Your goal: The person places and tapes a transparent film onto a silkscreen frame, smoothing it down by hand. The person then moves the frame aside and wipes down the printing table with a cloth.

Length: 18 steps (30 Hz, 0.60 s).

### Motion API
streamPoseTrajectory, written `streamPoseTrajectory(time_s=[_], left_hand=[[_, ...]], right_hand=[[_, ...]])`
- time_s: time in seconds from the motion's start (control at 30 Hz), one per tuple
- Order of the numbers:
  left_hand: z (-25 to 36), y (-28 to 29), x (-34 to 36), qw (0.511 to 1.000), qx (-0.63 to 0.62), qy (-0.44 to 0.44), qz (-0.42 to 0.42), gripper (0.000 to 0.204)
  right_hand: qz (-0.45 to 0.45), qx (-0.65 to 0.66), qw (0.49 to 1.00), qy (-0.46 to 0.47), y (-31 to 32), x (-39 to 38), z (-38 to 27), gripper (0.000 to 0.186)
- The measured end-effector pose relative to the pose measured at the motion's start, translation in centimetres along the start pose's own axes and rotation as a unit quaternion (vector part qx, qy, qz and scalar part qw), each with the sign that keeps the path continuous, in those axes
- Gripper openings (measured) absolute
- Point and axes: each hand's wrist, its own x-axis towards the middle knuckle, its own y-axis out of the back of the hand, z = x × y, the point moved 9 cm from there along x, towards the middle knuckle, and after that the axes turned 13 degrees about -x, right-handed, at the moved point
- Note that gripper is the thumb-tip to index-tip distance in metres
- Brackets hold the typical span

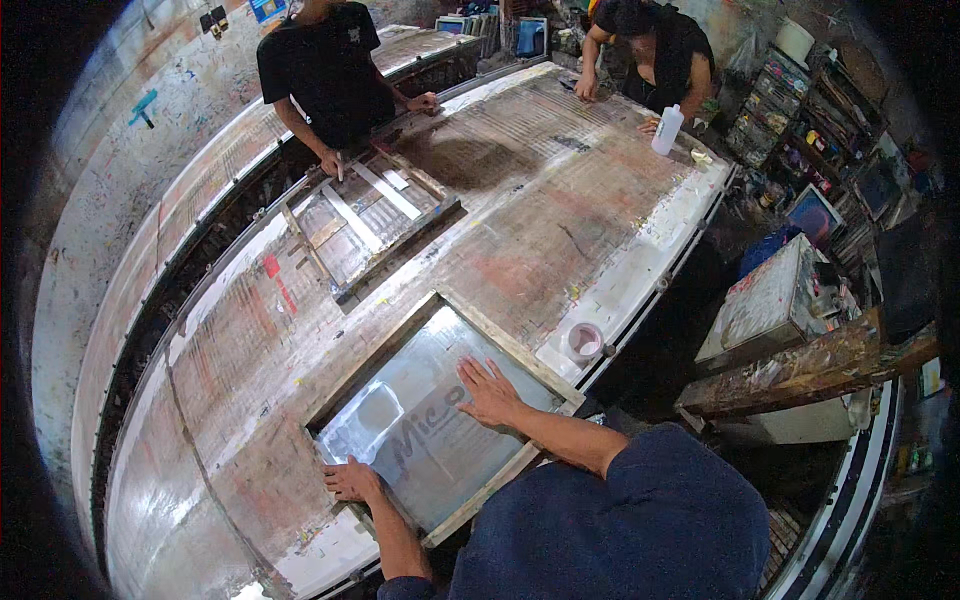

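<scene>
A screen printing frame with a wooden border and grey mesh lies on the long worktable close in front of me. Dark lettering runs across the mesh, and a pale rounded patch shows on its left part. My right hand rests on the right part of the mesh with its fingers spread. At the frame's lower left border is my left hand, fingers extended and apart, holding nothing. Whether it presses the wood or the mesh edge I cannot tell.
A second wooden frame with white strips lies farther off, touched by a person in black. Another person leans at the far right corner beside a white bottle. A round cup stands near the right table edge. A stained beam juts in at right.
</scene>
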Motion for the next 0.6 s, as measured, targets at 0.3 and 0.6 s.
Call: streamPoseTrajectory(time_s=[0.3, 0.6], left_hand=[[0.0, -0.18, -0.11, 1.0, -0.007, -0.023, 0.0, 0.076], [-0.09, -0.3, 0.0, 1.0, 0.004, -0.015, -0.011, 0.078]], right_hand=[[0.008, -0.007, 1.0, -0.002, 0.1, 0.0, -0.02, 0.085], [0.002, -0.018, 1.0, -0.003, 0.02, -0.07, -0.04, 0.085]])
